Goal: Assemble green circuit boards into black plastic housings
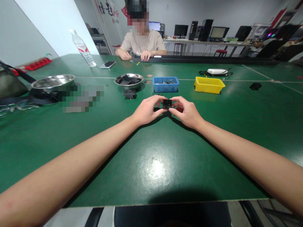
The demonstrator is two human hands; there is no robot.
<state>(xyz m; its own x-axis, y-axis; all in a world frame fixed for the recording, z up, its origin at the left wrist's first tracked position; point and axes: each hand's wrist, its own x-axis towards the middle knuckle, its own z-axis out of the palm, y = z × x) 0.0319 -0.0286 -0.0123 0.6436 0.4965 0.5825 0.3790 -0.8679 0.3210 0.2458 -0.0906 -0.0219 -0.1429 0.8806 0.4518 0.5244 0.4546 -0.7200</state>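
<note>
Between my two hands is a small black plastic box-like part (167, 104), held just above the green table (151, 148). My left hand (149, 108) grips its left side with thumb and fingers. On the right side, my right hand (186, 110) pinches the same part. Beyond the hands stands a blue bin (165, 88) with small metal pieces in it. A steel bowl (129, 85) of black parts lies to the left of that bin, and one more black part (129, 94) rests on the table in front of the bowl.
A yellow bin (209, 86) stands at right, with a white power strip (217, 72) behind it. At left are another steel bowl (53, 82), glasses (19, 107), a phone (108, 64) and a water bottle (82, 49). A person (142, 41) sits across the table.
</note>
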